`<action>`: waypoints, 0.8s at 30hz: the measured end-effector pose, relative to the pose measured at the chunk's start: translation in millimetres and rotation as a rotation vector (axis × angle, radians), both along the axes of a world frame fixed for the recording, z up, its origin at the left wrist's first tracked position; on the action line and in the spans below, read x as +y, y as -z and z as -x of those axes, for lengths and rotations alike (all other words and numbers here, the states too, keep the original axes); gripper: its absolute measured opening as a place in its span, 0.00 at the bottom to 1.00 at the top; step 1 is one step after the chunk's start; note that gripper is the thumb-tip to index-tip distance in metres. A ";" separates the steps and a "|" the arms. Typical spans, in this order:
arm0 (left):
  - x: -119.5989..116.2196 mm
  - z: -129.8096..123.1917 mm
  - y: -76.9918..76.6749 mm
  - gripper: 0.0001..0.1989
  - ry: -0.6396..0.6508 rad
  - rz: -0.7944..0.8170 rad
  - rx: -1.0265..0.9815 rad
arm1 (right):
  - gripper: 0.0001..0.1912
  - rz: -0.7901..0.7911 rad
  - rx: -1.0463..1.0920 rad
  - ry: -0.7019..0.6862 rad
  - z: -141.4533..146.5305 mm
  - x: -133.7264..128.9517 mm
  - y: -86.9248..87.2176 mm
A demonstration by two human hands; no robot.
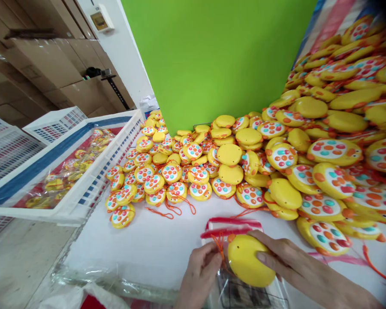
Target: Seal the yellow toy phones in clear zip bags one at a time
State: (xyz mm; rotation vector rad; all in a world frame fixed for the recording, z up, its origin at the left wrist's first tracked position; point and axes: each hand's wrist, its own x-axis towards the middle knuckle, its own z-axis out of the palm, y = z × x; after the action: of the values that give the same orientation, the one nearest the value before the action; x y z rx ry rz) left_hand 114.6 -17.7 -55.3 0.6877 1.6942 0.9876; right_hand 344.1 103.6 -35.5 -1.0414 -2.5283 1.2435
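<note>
My right hand (292,262) holds a yellow duck-shaped toy (249,264) around its right side, thumb on its smooth face. That face is plain yellow with a small dark hole, and an orange tip shows at its upper left. An orange cord loop (219,246) hangs at the toy's left, pinched between the thumb and fingers of my left hand (199,272). Under the hands lies a white thing edged with red tape (233,223). Clear plastic with dark areas beneath it (241,292) shows below the toy, its kind unclear.
Many similar toys (199,174) with dotted white patches cover the white table (116,253), heaped high at the right. Behind them stands a green panel (218,56). At the left, a white crate (99,189) holds toys in clear bags. Cardboard boxes (45,64) are stacked behind.
</note>
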 end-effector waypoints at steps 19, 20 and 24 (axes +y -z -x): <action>32.3 -29.2 8.0 0.15 -0.005 -0.185 -0.051 | 0.15 -0.396 -0.180 -0.337 32.2 -6.3 -5.4; 31.8 -30.0 7.7 0.16 -0.015 -0.187 -0.061 | 0.12 -0.463 -0.160 -0.299 34.0 -8.6 -3.7; 29.9 -32.0 4.0 0.16 -0.022 -0.198 -0.040 | 0.10 -0.431 -0.036 -0.293 44.9 -18.6 -3.3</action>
State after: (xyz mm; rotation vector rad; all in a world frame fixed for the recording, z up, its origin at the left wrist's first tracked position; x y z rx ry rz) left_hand 146.6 12.2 -59.3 0.7733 1.5857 1.1878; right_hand 299.3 85.0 -32.2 -0.6195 -2.8679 0.6754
